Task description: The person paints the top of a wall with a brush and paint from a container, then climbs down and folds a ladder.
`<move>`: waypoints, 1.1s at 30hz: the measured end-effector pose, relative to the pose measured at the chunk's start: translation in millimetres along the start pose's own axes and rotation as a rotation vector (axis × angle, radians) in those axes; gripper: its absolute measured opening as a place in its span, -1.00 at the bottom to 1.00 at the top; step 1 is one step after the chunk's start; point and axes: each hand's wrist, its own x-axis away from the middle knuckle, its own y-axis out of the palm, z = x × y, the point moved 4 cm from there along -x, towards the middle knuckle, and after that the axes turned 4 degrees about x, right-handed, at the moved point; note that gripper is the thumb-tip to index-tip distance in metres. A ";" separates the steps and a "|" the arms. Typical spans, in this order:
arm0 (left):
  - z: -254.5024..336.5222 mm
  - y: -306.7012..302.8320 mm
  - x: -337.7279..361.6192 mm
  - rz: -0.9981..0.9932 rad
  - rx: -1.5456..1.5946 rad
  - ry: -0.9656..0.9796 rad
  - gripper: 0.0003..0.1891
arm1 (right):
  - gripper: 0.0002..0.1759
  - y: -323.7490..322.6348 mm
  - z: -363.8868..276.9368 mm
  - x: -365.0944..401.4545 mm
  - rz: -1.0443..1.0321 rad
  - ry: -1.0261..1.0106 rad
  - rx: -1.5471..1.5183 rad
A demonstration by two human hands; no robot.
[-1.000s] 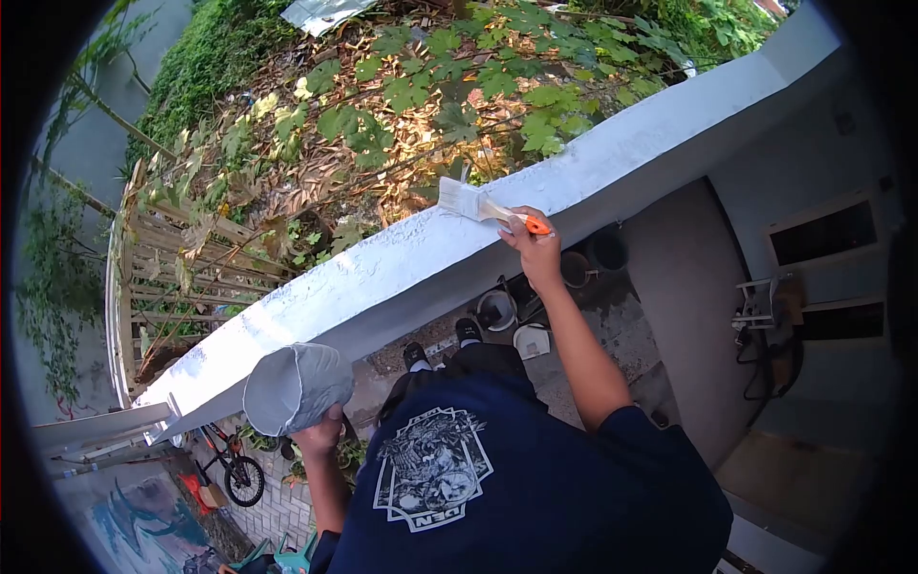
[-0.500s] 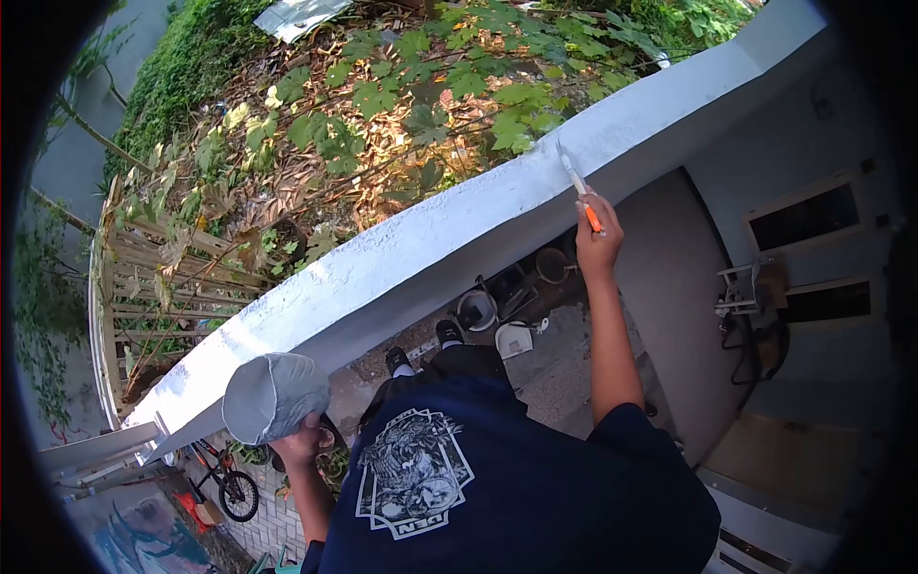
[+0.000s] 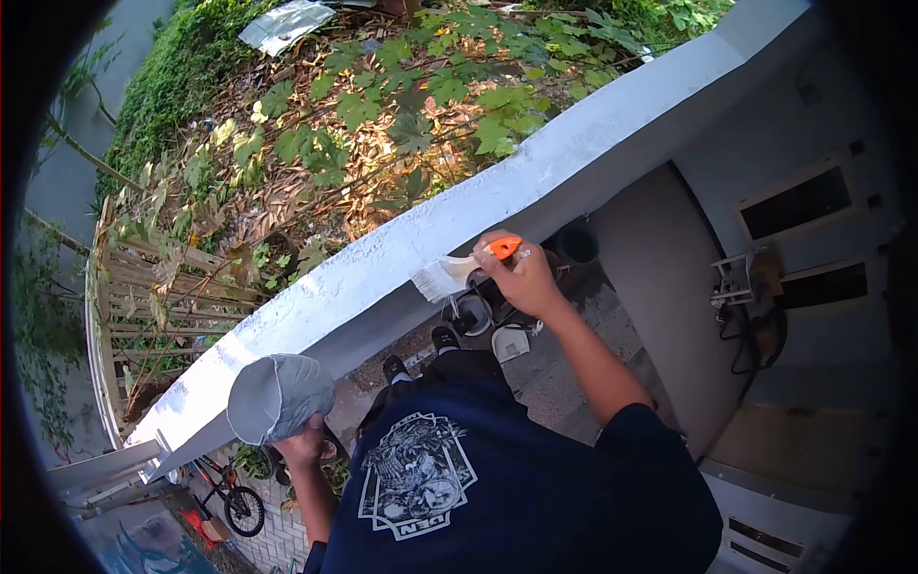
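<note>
A paintbrush with pale, paint-coated bristles and an orange handle end is gripped in my right hand. Its bristles point left, overlapping the lower edge of the white wall top in this view. My left hand is wrapped round the underside of a grey, paint-smeared container, which is tilted with its wide mouth to the left. White paint covers the wall top, which runs diagonally from lower left to upper right, with rough patches along it.
Leafy plants and dry leaves lie beyond the wall, some leaves close to its edge. A wooden fence stands at left. Below are buckets, a white dustpan-like piece and a bicycle.
My right hand has drawn back from the upper right of the wall top, down and left, turning the brush so its bristles point left. My left hand and the container have barely moved.
</note>
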 end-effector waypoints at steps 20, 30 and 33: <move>14.4 -31.4 20.0 -0.003 -0.298 -0.039 -0.11 | -0.87 2.7 -10.4 -67.4 0.091 -0.379 1.050; -3.4 -19.1 9.0 -0.028 -0.307 0.046 -0.13 | -0.66 33.0 40.3 -87.0 -0.055 0.182 -0.145; 33.7 -5.4 2.1 0.066 -0.247 0.104 -0.03 | -0.77 -51.1 40.4 -124.2 0.210 -0.174 0.418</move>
